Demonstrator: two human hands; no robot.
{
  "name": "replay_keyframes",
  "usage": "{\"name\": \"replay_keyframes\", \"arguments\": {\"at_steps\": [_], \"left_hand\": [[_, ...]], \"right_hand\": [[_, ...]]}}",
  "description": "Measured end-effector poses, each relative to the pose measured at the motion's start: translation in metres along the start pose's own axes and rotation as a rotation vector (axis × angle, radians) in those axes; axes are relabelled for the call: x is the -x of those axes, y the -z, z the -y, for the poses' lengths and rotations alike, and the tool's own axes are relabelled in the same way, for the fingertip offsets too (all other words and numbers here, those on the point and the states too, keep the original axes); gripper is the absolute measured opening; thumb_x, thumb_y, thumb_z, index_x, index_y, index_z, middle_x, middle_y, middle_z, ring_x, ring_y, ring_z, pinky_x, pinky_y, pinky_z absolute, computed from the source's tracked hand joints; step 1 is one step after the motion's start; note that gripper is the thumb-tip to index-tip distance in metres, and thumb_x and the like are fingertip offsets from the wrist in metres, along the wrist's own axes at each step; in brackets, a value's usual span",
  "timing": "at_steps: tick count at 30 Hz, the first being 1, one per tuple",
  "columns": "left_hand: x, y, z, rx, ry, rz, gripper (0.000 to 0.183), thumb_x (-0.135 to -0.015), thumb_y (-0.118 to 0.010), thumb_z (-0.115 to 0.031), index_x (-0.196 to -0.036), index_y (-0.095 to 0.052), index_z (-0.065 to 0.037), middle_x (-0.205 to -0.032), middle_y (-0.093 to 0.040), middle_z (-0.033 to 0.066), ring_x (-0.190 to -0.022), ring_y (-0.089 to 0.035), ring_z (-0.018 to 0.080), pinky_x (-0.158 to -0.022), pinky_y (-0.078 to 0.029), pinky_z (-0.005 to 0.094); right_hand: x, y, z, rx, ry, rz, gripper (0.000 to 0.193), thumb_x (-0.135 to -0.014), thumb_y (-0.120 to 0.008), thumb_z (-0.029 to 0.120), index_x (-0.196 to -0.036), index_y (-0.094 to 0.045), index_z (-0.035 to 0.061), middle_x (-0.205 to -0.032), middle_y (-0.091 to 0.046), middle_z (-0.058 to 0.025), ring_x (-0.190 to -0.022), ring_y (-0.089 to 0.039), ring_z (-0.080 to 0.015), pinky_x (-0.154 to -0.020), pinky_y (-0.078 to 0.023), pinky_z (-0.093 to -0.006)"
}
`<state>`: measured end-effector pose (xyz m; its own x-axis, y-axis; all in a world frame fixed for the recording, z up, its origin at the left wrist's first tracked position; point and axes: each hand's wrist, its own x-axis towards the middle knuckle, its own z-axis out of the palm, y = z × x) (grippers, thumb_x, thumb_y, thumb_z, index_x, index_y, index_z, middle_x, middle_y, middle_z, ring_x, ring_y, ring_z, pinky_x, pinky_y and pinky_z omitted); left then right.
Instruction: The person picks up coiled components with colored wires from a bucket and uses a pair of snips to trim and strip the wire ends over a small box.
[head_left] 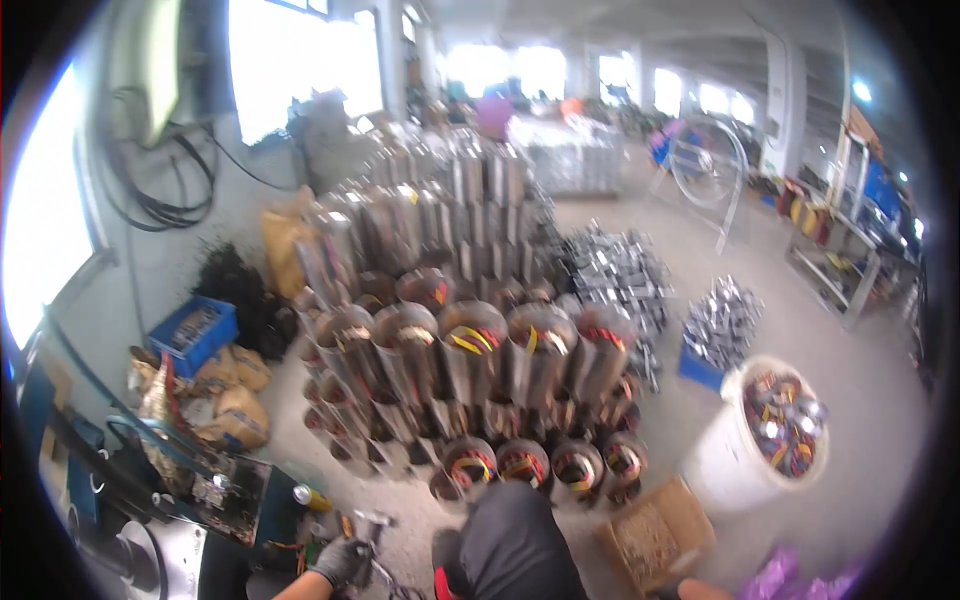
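My left hand (pixel 343 560), in a dark grey glove, is low at the left, beside a hammer-like tool (pixel 375 518) and other small tools on the floor. Its fingers are too blurred to show whether they grip anything. Only a sliver of my right hand (pixel 690 589) shows at the lower edge, by an open cardboard box (pixel 645 535) with small pieces in it; its fingers are hidden. Ahead of my dark-trousered leg stand stacked metal cylinders (pixel 470 365), several with copper-coloured windings and yellow and red wires inside.
A white barrel (pixel 715 465) full of wound parts stands right. Piles of metal pieces (pixel 620 280) lie beyond, one near a blue bin (pixel 700 370). Left are a machine (pixel 185 555), a blue crate (pixel 195 335) and brown sacks (pixel 238 415). A purple bag (pixel 790 578) lies lower right.
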<state>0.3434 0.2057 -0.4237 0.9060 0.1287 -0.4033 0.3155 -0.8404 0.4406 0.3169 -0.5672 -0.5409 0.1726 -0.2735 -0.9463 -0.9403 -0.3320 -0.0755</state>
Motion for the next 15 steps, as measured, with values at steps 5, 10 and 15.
{"name": "replay_keyframes", "arguments": {"at_steps": [5, 10, 15], "left_hand": [[-0.013, 0.0, 0.014, 0.422, -0.01, -0.028, 0.036, -0.086, -0.064, 0.0, -0.121, -0.063, -0.008, -0.108, -0.067, 0.0124, -0.089, -0.065, 0.026, -0.069, -0.053, 0.0328], [-0.02, -0.017, 0.018, 1.028, 0.029, -0.068, 0.019, -0.093, -0.057, -0.019, -0.1, -0.071, -0.008, -0.092, -0.068, 0.0101, -0.075, -0.062, 0.026, -0.063, -0.052, 0.036], [-0.006, 0.017, -0.059, 0.207, -0.23, -0.381, 0.032, -0.086, -0.071, -0.03, -0.109, -0.071, -0.008, -0.109, -0.068, 0.0188, -0.1, -0.065, 0.0362, -0.086, -0.052, 0.044]], "right_hand": [[0.014, 0.061, 0.111, 0.65, 0.457, -0.028, 0.043, -0.086, -0.061, 0.035, -0.122, -0.06, 0.0122, -0.095, -0.071, -0.0181, -0.086, -0.069, -0.0304, -0.075, -0.056, -0.0412], [0.144, 0.057, 0.302, 1.241, 1.364, -0.259, 0.04, -0.086, -0.059, 0.031, -0.123, -0.06, 0.0161, -0.1, -0.069, -0.0153, -0.091, -0.067, -0.0339, -0.075, -0.056, -0.042], [0.308, 0.016, 0.373, 1.287, 1.737, -0.668, 0.023, -0.089, -0.053, 0.028, -0.1, -0.065, 0.0098, -0.1, -0.069, -0.0114, -0.09, -0.067, -0.033, -0.083, -0.054, -0.0408]]}}
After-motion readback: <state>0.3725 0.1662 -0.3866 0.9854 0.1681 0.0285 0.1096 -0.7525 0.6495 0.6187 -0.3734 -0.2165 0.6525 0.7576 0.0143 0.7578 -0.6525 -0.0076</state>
